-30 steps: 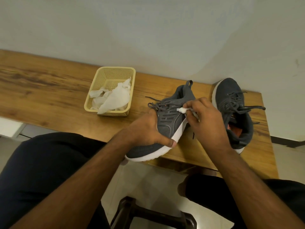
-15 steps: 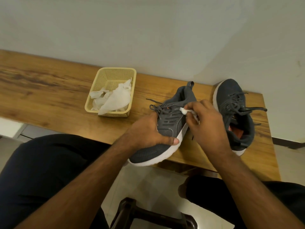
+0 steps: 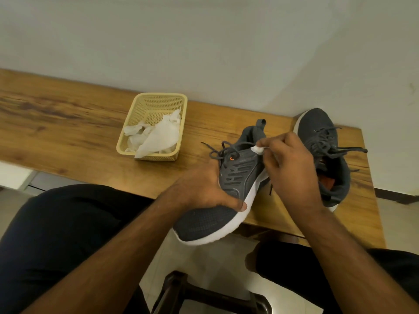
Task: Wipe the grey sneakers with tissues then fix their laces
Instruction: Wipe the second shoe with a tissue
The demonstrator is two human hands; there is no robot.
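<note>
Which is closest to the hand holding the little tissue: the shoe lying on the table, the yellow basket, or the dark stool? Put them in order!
From the right hand:
1. Shoe lying on the table: just behind it, partly hidden.
2. Yellow basket: away to its left, by the wall.
3. Dark stool: down on the floor.

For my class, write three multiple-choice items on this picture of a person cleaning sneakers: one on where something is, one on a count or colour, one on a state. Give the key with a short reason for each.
1. Where do the spare tissues lie?
A. In the yellow basket
B. On the floor
C. Inside a sneaker

2. How many grey sneakers are in view?
A. One
B. Two
C. Three

3. What is the right hand doing?
A. Resting flat on the table
B. Hanging idle
C. Pinching a small tissue wad

Key:
1. A, white tissues sit in the basket on the wooden table.
2. B, the held sneaker in the left hand and the second sneaker beside it.
3. C, its fingertips pinch the wad against the held sneaker's collar.
</note>
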